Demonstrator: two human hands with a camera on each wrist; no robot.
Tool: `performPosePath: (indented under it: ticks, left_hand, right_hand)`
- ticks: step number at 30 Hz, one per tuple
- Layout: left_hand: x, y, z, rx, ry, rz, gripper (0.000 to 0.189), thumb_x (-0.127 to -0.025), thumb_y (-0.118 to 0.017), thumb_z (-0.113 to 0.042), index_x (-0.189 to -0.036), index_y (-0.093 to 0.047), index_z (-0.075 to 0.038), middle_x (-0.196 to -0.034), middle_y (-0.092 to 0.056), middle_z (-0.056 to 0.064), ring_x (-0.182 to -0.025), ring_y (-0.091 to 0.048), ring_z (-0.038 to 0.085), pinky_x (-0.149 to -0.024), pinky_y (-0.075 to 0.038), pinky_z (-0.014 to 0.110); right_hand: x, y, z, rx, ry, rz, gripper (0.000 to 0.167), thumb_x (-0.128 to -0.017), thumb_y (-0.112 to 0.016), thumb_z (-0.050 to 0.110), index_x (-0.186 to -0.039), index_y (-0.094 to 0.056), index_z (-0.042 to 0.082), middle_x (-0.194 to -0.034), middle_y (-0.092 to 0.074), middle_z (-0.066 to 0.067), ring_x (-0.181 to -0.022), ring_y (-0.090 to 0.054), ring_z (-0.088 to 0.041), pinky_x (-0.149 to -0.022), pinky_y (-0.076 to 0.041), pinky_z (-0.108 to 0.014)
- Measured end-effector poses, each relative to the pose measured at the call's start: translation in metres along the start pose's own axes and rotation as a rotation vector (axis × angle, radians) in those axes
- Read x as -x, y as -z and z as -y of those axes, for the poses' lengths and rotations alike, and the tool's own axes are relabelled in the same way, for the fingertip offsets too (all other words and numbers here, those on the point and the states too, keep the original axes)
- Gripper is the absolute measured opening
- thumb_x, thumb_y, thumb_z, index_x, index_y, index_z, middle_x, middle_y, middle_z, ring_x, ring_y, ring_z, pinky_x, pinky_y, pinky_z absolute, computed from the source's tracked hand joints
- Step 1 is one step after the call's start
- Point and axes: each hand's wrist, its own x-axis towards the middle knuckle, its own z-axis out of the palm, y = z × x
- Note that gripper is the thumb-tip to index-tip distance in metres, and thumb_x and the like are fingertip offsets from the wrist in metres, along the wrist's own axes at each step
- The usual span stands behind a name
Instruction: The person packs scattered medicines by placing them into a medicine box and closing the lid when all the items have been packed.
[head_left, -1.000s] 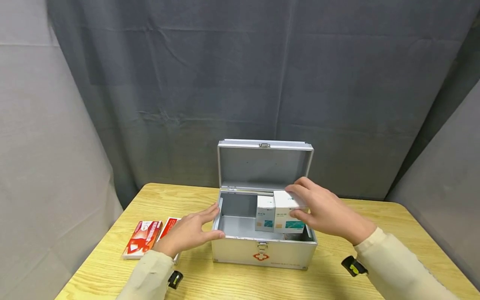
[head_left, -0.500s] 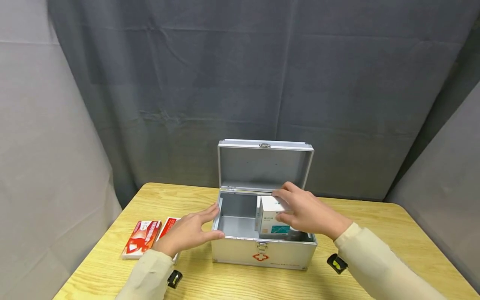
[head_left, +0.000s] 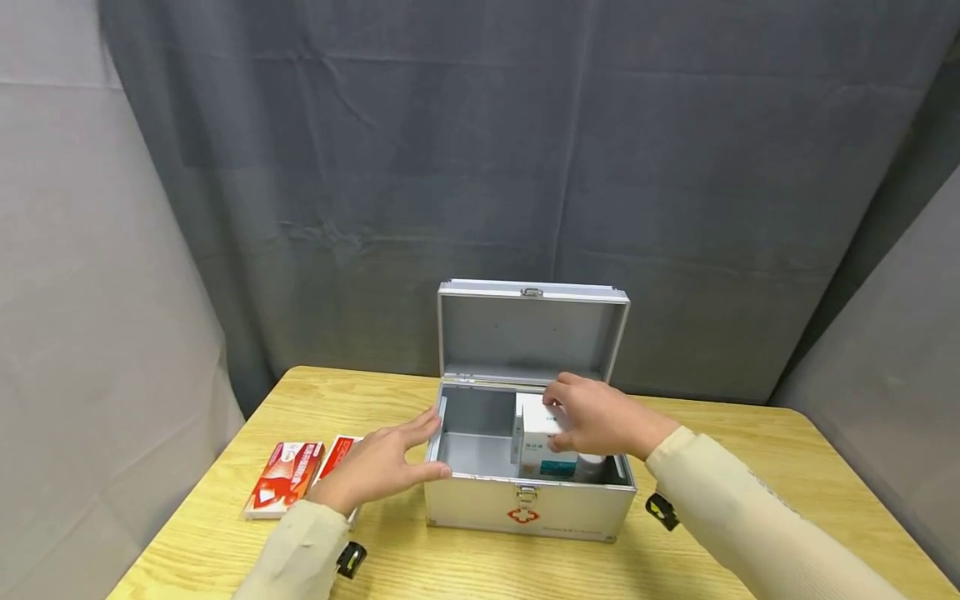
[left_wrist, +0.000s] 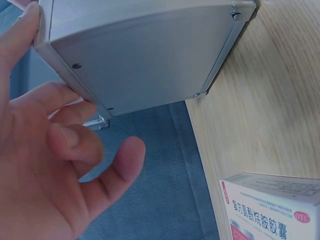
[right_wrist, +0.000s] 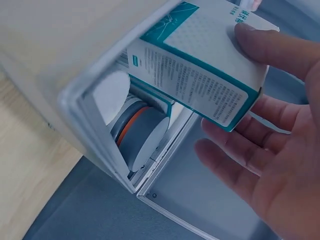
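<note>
A silver first-aid case [head_left: 480,502] with a red cross on its front stands on the table, lid [head_left: 534,337] raised. My right hand [head_left: 600,415] grips a white and teal medicine box [head_left: 538,429] by its top, thumb in front and fingers behind. That box's lower part is down inside the case. Right behind its left edge shows another white box [head_left: 517,410], mostly hidden. In the right wrist view, bottles with a white cap [right_wrist: 111,95] and a grey cap [right_wrist: 147,142] sit inside the case. My left hand [head_left: 386,467] rests its spread fingers on the case's left rim, holding nothing.
Left of the case lie two red and white medicine boxes, one flat [head_left: 285,482] and one [head_left: 337,454] partly hidden by the left hand. The wooden table [head_left: 390,562] ends at a grey curtain [head_left: 360,208] behind.
My right hand has moved left and down, lowering the white and teal medicine box deeper into the case, in front of the other white box. My left hand stays at the rim.
</note>
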Motion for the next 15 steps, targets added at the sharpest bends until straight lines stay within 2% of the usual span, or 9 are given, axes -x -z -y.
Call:
performPosePath:
  ticks: [7,15]
  left_hand:
    - [0.001,0.000,0.000,-0.002,0.013,0.004,0.079,-0.084,-0.066,-0.064,-0.150,-0.045,-0.024,-0.161,-0.035,-0.010,-0.140,-0.047,0.036,-0.108,-0.044,0.057]
    - [0.000,-0.001,-0.002,-0.001,0.007,-0.001,0.078,-0.085,-0.066,-0.062,-0.149,-0.046,-0.023,-0.161,-0.035,-0.008,-0.140,-0.047,0.037,-0.107,-0.044,0.058]
  right_hand:
    - [-0.011,-0.002,0.001,0.079,0.017,0.040,0.045,-0.075,-0.085,0.029,-0.110,-0.066,0.007,-0.098,-0.061,-0.002,-0.079,-0.055,-0.012,-0.070,-0.053,-0.031]
    - [-0.021,0.002,0.003,0.173,0.035,0.081,0.043,-0.074,-0.086,0.024,-0.108,-0.067,0.006,-0.096,-0.062,-0.002,-0.079,-0.057,-0.014,-0.072,-0.056,-0.034]
